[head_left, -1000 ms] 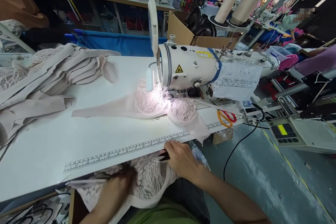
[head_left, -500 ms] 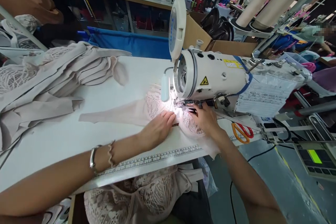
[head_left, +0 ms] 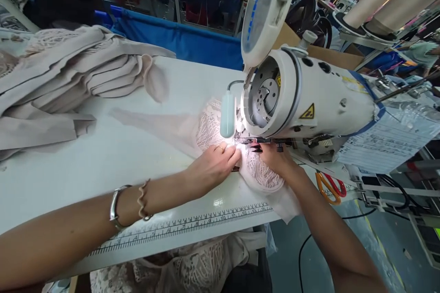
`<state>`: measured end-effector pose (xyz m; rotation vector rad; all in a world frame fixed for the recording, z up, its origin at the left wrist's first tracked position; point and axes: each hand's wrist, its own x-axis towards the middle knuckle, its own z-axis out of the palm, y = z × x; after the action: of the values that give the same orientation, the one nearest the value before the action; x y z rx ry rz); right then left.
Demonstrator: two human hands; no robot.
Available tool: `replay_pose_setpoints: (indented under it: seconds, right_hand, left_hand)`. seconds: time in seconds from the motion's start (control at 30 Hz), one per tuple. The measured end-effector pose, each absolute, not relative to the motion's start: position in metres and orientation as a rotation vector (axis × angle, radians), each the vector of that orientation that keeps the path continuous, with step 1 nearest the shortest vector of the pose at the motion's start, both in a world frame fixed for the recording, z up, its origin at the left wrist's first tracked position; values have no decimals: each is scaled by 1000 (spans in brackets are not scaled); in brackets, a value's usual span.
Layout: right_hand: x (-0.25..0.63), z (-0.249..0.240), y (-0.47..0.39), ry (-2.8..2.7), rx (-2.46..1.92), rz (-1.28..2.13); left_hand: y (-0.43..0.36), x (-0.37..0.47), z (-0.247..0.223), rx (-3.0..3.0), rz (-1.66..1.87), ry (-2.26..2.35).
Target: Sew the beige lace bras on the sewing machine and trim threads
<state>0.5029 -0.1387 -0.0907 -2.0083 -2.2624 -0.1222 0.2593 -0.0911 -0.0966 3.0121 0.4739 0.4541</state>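
A pale pink lace bra piece (head_left: 261, 173) lies under the needle area of a white sewing machine (head_left: 318, 96), lit by a small lamp (head_left: 227, 114). Its sheer wing trails left over the table. My left hand (head_left: 215, 167), with a ring, presses thumb and fingers together on the fabric edge just in front of the needle. On the right, my right hand (head_left: 277, 159) rests on the lace beside the presser foot, partly hidden under the machine head. Black pointed blades of thread snips (head_left: 256, 148) stick out from its curled fingers.
A heap of beige lace pieces (head_left: 113, 66) lies at the table's left. Orange-handled scissors (head_left: 328, 187) lie at the right. A printed ruler (head_left: 192, 225) runs along the front edge, with more lace garments (head_left: 202, 261) below. A blue cloth bin (head_left: 178, 36) stands behind.
The view has moved closer and shifted, so the machine appears larger. The trailing wing has swung a little on the table. Both hands stay by the needle on the lace piece.
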Motion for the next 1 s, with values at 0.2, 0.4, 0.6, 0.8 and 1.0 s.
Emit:
replay_pose_setpoints:
  seconds: [0.2,0.4,0.6,0.8,1.0]
  right_hand:
    - [500,-83,-147,-2376,-1777,214]
    - [495,-84,-149,-2387,-1759,250]
    - [493,-88,-149,-2427,-1742,221]
    - [487,-86,-151,-2454,-1787,143]
    - [483,-80,-151,-2406,-1819,182]
  left_hand:
    - [-91,257,-100,3172,417,566]
    - [-85,256,-97,3196,423,606]
    - [-73,253,-97,3157,513,508]
    - [-62,251,-95,3138,540,478]
    - [-54,251,-94,3080,501,479]
